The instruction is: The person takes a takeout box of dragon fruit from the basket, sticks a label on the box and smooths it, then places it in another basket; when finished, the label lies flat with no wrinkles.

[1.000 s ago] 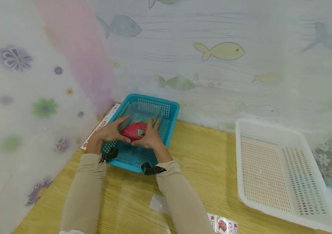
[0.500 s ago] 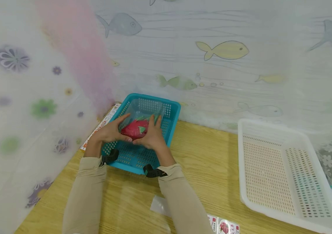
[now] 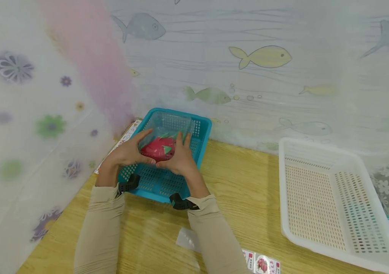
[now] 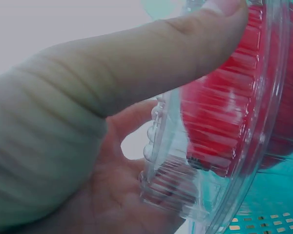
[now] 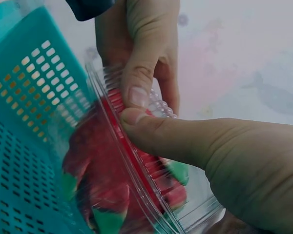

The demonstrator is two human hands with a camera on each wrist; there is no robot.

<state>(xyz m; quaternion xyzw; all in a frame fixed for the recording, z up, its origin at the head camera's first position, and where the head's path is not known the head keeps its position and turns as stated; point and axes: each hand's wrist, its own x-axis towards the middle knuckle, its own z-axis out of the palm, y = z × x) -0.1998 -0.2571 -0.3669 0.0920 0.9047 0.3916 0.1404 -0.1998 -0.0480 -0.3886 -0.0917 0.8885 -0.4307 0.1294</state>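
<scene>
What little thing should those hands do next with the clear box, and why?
Probably ease the clear box gently down onto the floor of the blue basket: the left hand and right hand grip its sides, the red fruit is inside, and the basket lies beneath it.

Both arms (image 3: 98, 228) outstretched, left hand (image 3: 128, 153) and right hand (image 3: 181, 160) opposite, fingers (image 3: 145, 134) curved, thumb tips (image 3: 152, 161) close together.

From where I stand, it's a table set in a corner, home or shop I can't tell: pale sheeting (image 3: 194, 49) with cartoon fish (image 3: 268, 57) and flowers (image 3: 51, 126) rises on two sides, and the wood-grain table (image 3: 242, 182) carries teal (image 3: 204, 144) and white plastic baskets (image 3: 311, 201).
</scene>
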